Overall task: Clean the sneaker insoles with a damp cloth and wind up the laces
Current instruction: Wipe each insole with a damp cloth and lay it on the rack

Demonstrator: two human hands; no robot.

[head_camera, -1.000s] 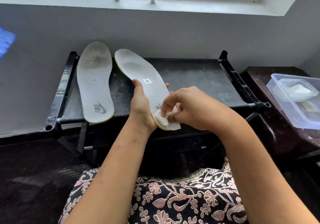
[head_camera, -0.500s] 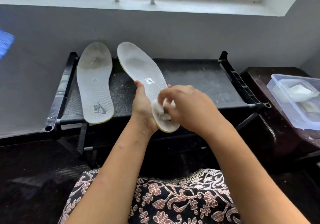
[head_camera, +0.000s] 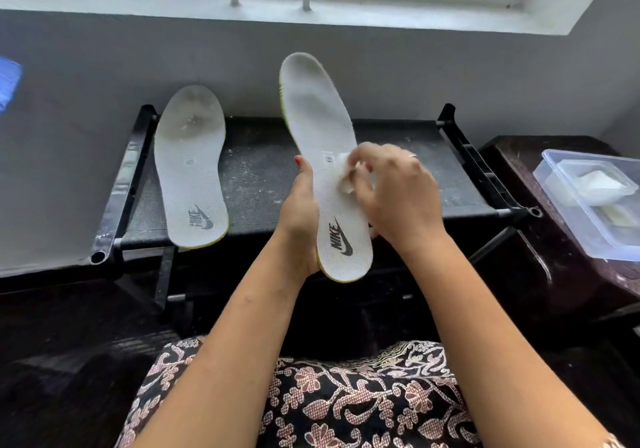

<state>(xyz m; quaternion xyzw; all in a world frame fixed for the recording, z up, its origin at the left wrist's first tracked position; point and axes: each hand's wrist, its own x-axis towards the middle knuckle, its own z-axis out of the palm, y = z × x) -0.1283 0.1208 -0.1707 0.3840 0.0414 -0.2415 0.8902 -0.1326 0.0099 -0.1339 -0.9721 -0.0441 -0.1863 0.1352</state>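
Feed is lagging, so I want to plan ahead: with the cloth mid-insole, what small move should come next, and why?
Probably slide the cloth up toward the toe of the held insole. The right hand pinches it at the middle, while greyish smudges show on the forefoot above; the left hand grips the heel side, steadying it.

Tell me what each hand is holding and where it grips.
The left hand grips one insole by its left edge, toward the heel; the right hand pinches a bunched cloth against it.
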